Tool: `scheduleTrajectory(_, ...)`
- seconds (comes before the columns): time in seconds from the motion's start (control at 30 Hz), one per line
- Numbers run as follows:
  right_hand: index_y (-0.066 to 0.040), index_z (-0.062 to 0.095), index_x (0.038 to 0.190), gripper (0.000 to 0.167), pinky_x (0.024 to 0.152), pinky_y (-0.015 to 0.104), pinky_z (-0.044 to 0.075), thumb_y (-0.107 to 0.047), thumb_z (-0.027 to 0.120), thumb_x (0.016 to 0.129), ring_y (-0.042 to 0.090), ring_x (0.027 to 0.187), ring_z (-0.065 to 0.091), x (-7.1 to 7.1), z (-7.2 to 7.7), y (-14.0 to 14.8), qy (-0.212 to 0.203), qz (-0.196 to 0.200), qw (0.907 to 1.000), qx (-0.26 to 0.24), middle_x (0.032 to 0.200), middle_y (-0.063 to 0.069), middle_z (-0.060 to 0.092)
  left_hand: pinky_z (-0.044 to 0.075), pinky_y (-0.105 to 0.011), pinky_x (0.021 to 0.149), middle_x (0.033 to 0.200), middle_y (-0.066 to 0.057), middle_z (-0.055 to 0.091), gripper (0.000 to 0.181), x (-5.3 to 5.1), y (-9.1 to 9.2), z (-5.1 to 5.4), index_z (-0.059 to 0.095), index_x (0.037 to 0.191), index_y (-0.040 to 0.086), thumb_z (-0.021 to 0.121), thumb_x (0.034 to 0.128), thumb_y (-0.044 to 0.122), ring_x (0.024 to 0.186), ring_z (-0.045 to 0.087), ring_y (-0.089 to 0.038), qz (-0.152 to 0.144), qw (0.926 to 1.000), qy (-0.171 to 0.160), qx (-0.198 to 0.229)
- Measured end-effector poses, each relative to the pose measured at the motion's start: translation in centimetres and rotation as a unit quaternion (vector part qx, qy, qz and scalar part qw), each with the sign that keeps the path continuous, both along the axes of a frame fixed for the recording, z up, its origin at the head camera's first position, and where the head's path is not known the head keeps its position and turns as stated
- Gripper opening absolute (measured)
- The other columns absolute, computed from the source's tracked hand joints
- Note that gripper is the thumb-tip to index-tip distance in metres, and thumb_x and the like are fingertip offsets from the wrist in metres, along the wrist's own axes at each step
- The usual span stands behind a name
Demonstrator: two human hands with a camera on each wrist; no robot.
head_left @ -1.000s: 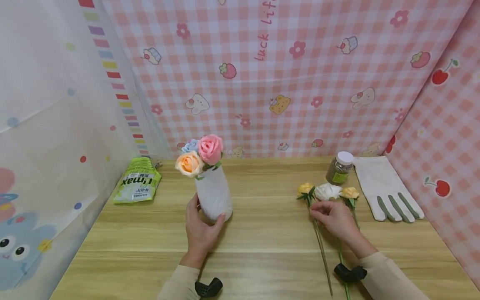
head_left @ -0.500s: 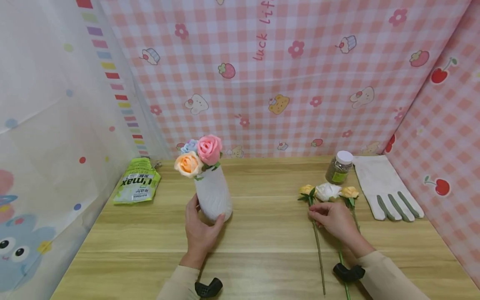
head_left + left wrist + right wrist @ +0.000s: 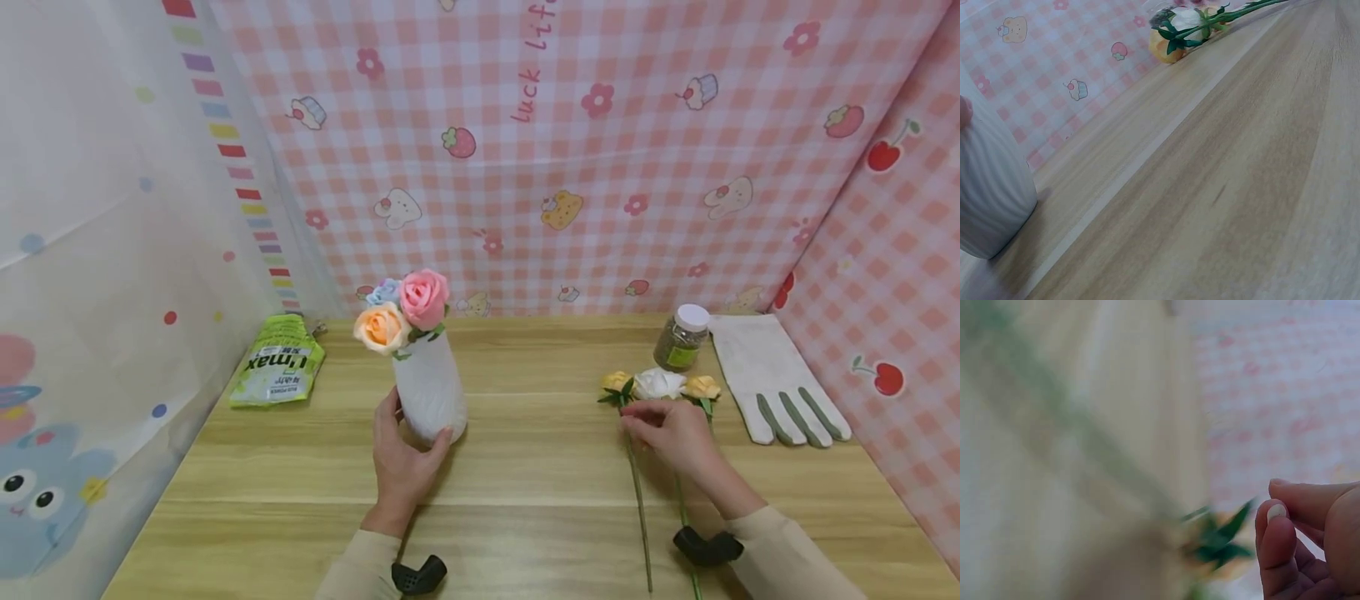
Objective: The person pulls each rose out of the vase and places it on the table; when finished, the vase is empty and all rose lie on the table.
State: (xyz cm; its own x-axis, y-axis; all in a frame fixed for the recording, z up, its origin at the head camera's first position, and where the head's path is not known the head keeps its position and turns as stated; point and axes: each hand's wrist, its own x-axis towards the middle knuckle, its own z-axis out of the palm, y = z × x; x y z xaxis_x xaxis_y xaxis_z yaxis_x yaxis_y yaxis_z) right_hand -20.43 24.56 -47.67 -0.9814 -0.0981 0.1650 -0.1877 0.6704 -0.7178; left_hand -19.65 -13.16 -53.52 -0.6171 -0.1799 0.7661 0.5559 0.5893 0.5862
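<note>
Taking up a rose stem while a vase is steadied — so the step in hand is judged. The left hand (image 3: 405, 467) is curled around the lower part of the white ribbed vase (image 3: 431, 392), whose base rests on the worktop (image 3: 540, 467), left of centre; a pink rose (image 3: 424, 298), an orange rose (image 3: 382, 327) and a blue flower (image 3: 384, 292) stand at its mouth. On the right, the right hand (image 3: 678, 442) has thumb and forefinger brought nearly together at the stem of the leftmost yellow rose (image 3: 617, 383), just below its leaves. Whether this grip has closed on the stem cannot be told: the right wrist view shows no stem between the fingertips. This rose lies just left of the white rose (image 3: 660, 383), with the right-hand yellow rose (image 3: 702, 387) beyond. The next move would seem to call for a sure pinch and a lift clear of the neighbouring blooms — the vase held steady meanwhile.
</note>
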Motion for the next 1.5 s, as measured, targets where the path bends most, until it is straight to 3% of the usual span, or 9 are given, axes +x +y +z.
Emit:
scheduleTrajectory(0.17, -0.011, 0.074, 0.100, 0.019, 0.051, 0.026, 0.050, -0.024, 0.072, 0.087, 0.011, 0.064, 0.061, 0.4, 5.2, -2.7, 0.028, 0.051, 0.9979, -0.030, 0.080, -0.001, 0.070, 0.045, -0.044, 0.084, 0.126, -0.016, 0.052, 0.088, 0.0, -0.1, 0.0, 0.040, 0.142, 0.003, 0.083, 0.0675, 0.021, 0.109, 0.051, -0.026, 0.003, 1.0000, 0.001, -0.001)
scheduleTrajectory(0.33, -0.015, 0.074, 0.104, 0.023, 0.057, 0.028, 0.053, -0.028, 0.073, 0.086, 0.013, 0.073, 0.063, 0.6, 10.5, -7.7, 0.032, 0.104, 0.9915, -0.071, 0.087, -0.003, 0.070, 0.046, -0.045, 0.084, 0.124, -0.016, 0.052, 0.089, -0.1, -0.1, -0.1, 0.039, 0.143, 0.003, 0.083, 0.0675, 0.022, 0.109, 0.051, -0.027, 0.006, 1.0000, -0.001, -0.004)
scheduleTrajectory(0.5, -0.013, 0.074, 0.103, 0.021, 0.065, 0.030, 0.054, -0.024, 0.073, 0.086, 0.013, 0.078, 0.063, -0.3, 13.4, -13.0, 0.055, 0.166, 0.9775, -0.118, 0.088, -0.004, 0.069, 0.046, -0.045, 0.085, 0.124, -0.017, 0.051, 0.090, -0.1, 0.0, -0.1, 0.039, 0.143, 0.002, 0.083, 0.0675, 0.022, 0.109, 0.051, -0.026, 0.004, 1.0000, -0.001, -0.002)
scheduleTrajectory(0.67, -0.012, 0.072, 0.108, 0.027, 0.063, 0.031, 0.054, -0.025, 0.074, 0.085, 0.014, 0.079, 0.062, -1.7, 14.1, -17.1, 0.035, 0.183, 0.9695, -0.159, 0.089, -0.002, 0.068, 0.046, -0.044, 0.085, 0.126, -0.016, 0.051, 0.090, -0.2, 0.1, -0.2, 0.039, 0.143, 0.003, 0.083, 0.0676, 0.022, 0.110, 0.050, -0.026, 0.000, 1.0000, -0.004, 0.001)
scheduleTrajectory(0.87, -0.008, 0.071, 0.111, 0.032, 0.063, 0.030, 0.053, -0.024, 0.076, 0.084, 0.016, 0.080, 0.062, -2.4, 14.0, -19.8, 0.020, 0.187, 0.9638, -0.189, 0.088, 0.001, 0.067, 0.046, -0.039, 0.086, 0.126, -0.016, 0.051, 0.090, -0.3, 0.1, -0.2, 0.040, 0.143, 0.003, 0.084, 0.0667, 0.020, 0.110, 0.051, -0.025, -0.001, 1.0000, -0.002, 0.005)
scheduleTrajectory(1.1, -0.008, 0.071, 0.089, 0.015, 0.058, 0.027, 0.049, -0.020, 0.076, 0.083, 0.018, 0.072, 0.057, -2.6, 13.7, -21.4, 0.020, 0.207, 0.9559, -0.207, 0.078, 0.004, 0.063, 0.045, -0.037, 0.087, 0.128, -0.015, 0.050, 0.089, -0.1, 0.0, -0.2, 0.039, 0.143, 0.004, 0.084, 0.0670, 0.019, 0.111, 0.050, -0.024, -0.001, 0.9999, -0.010, 0.007)
scheduleTrajectory(1.5, -0.004, 0.074, 0.101, 0.017, 0.059, 0.025, 0.049, -0.012, 0.072, 0.086, 0.014, 0.071, 0.056, -2.9, 14.2, -22.3, 0.010, 0.182, 0.9586, -0.219, 0.083, 0.004, 0.069, 0.045, -0.038, 0.087, 0.128, -0.016, 0.050, 0.089, -0.2, 0.0, -0.2, 0.039, 0.143, 0.003, 0.084, 0.0671, 0.019, 0.112, 0.049, -0.025, -0.005, 0.9999, -0.008, 0.009)
